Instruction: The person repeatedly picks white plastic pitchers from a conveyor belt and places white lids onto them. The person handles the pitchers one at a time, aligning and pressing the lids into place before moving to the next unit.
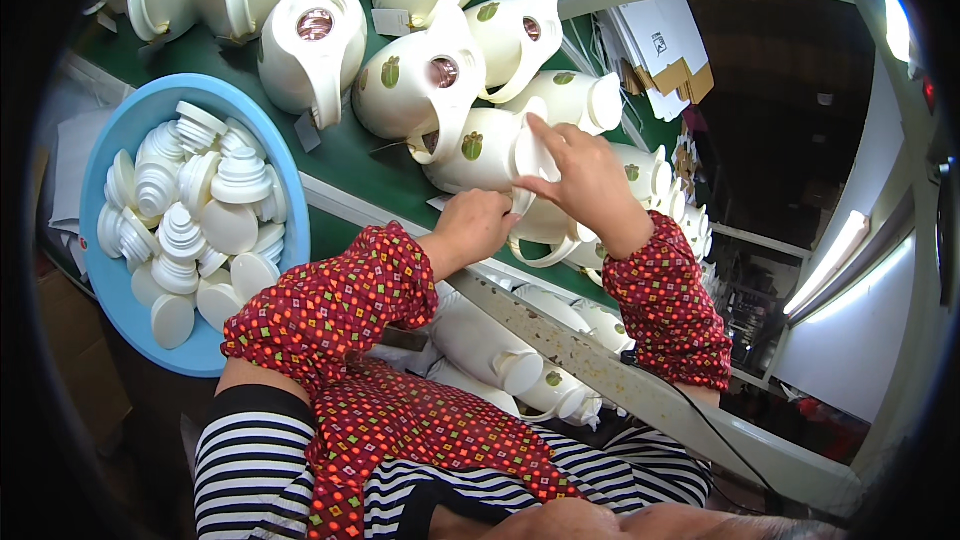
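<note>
A cream-white vacuum jug [450, 176] with a green emblem lies tilted on the bench in front of me, its mouth end toward the right. My right hand [592, 180] is closed around the white stopper [530, 152] at that mouth, thumb below and fingers above. Low on the jug's near side, my left hand [474, 228] is closed with its fingers curled at the handle, most of which the hand hides. Just behind stands an open jug [385, 105], its shiny inner glass showing. Similar jugs [565, 100] to the right have stoppers in their mouths.
At left, a blue basin [297, 230] holds several white stepped stoppers [182, 235]. More jugs stand on the green bench [345, 175], and others lie below its rail [590, 345]. Flattened cartons [660, 35] are stacked behind. A dark cable [715, 430] hangs at lower right.
</note>
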`<control>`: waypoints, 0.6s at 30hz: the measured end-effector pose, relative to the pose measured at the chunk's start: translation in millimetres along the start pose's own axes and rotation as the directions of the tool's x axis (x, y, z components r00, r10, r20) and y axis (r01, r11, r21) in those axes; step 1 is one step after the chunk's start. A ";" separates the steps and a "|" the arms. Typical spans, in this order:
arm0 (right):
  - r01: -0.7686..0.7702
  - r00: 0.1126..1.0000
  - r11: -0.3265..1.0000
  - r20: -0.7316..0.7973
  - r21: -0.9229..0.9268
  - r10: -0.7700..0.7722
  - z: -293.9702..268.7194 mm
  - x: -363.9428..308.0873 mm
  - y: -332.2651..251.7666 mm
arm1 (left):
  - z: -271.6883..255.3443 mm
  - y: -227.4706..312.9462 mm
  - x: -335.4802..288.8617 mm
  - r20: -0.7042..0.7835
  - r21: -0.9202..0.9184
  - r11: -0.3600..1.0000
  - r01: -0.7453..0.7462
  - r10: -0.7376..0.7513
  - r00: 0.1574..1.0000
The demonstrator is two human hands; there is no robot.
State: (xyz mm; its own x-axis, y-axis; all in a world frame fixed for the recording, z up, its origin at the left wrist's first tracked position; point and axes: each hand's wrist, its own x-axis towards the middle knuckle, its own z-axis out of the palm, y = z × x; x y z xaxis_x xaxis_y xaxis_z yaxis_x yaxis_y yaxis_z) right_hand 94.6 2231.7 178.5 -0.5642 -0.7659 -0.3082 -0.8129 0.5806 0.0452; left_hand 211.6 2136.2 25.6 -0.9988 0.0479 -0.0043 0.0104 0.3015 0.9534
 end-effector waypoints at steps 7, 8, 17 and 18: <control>0.013 0.999 0.998 -0.029 -0.063 -0.015 -5.9 -5.6 -9.6 | 2.5 -1.1 1.1 -0.002 -0.009 1.000 -0.014 0.014 1.000; -0.034 0.998 0.998 0.044 -0.056 0.036 -2.6 -7.2 -10.6 | 2.4 0.4 1.7 0.008 0.004 1.000 -0.016 0.016 1.000; -0.081 0.991 0.993 0.095 -0.089 0.089 -9.4 -3.1 -5.4 | -3.5 7.2 3.9 0.104 0.035 0.999 0.030 -0.034 0.994; -0.252 0.914 0.955 0.285 -0.159 0.289 -17.8 6.1 -8.0 | -3.9 7.1 4.2 0.109 0.045 0.999 0.029 -0.034 0.994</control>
State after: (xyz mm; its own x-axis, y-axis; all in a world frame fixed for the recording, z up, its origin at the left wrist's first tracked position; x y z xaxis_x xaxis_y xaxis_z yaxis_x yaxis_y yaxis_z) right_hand 95.1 2217.4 193.2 -0.7091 -0.4537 -0.5398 -0.6570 0.7031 0.2721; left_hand 207.4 2134.8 33.5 -0.9876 0.1406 -0.0694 -0.0168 0.3452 0.9384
